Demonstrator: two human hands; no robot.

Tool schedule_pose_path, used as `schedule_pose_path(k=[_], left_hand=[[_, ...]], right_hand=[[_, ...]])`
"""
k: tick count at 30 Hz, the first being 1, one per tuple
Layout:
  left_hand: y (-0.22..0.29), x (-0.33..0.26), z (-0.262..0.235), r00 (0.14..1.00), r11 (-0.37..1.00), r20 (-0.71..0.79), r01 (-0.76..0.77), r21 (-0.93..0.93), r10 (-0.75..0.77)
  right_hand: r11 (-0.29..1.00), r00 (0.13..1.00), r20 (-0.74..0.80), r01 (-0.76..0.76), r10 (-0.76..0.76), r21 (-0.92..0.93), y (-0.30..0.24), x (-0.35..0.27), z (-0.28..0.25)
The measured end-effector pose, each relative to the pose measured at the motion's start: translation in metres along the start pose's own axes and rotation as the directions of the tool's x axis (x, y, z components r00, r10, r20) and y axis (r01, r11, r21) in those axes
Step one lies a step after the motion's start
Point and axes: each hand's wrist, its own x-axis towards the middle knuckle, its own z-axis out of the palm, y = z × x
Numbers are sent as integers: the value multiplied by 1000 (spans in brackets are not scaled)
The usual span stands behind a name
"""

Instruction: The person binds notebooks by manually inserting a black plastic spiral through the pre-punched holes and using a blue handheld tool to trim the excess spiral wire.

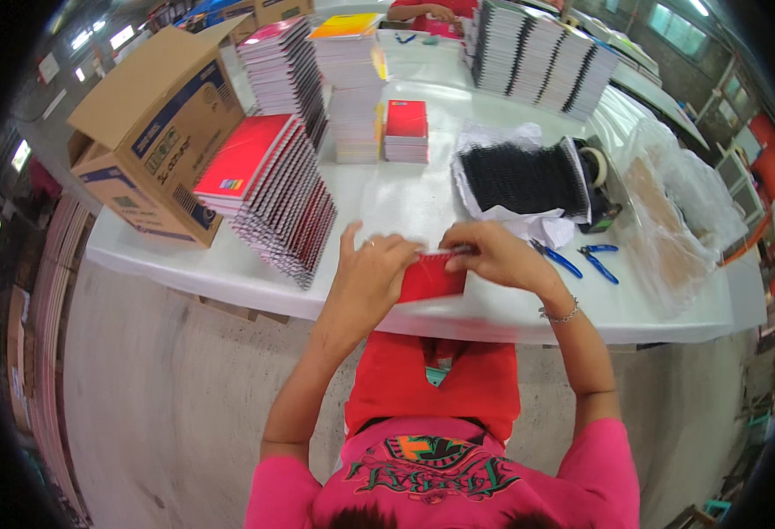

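My left hand (pixel 372 269) and my right hand (pixel 491 254) both grip a small red notebook (pixel 430 280) at the near edge of the white table (pixel 405 207). The left hand clasps its left side. With its fingers pinched at the notebook's top edge, the right hand touches a thin spiral wire. A bundle of black spiral wires (pixel 521 179) lies on white paper just beyond my right hand. Blue-handled pliers (pixel 597 258) rest to the right of that hand.
A slanted stack of red-covered notebooks (pixel 273 194) lies to the left, beside an open cardboard box (pixel 163 123). More notebook piles (pixel 352 79) and a small red stack (pixel 405 130) stand further back. Clear plastic bags (pixel 670 212) cover the table's right end. Another person's hands show at the far edge.
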Motion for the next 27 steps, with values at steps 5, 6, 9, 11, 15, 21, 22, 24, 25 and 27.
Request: schedule_pose_path(k=[5,6,9,11,15,21,22,24,25,27], left_hand=[[10,-10,10,999,995,31,28,-101,-25],[11,-10,11,1000,998,-11,28,-58,-28],[15,-9,21,997,1000,-79,-2,17,4],[13,-8,31,994,998,-108,-19,62,26],[7,-16,49,996,997,-82,28,68,-22],[21,-14,59,991,996,-100,82,-21,-84],[23,-15,58,989,995,-112,97,-21,-99],[25,-17,61,981,993,-156,117,10,-114],[27,-17,65,974,992,-194,125,23,-118],[30,-15,70,964,990,-234,135,34,-123]], right_hand=[[955,985,-65,-135,158,263,60,-8,-45],[986,947,-278,-140,159,86,89,-7,-60],[818,664,-719,-519,204,-248,178,-11,-91],[859,682,-662,-499,311,-111,216,-1,-96],[798,781,-612,-446,127,-404,232,39,-64],[799,739,-582,-553,339,-237,233,48,-74],[804,745,-578,-545,334,-237,226,51,-73],[815,656,-624,-578,424,-53,212,55,-70],[813,657,-623,-580,425,-57,211,52,-74],[886,690,-628,-464,360,-2,208,44,-82]])
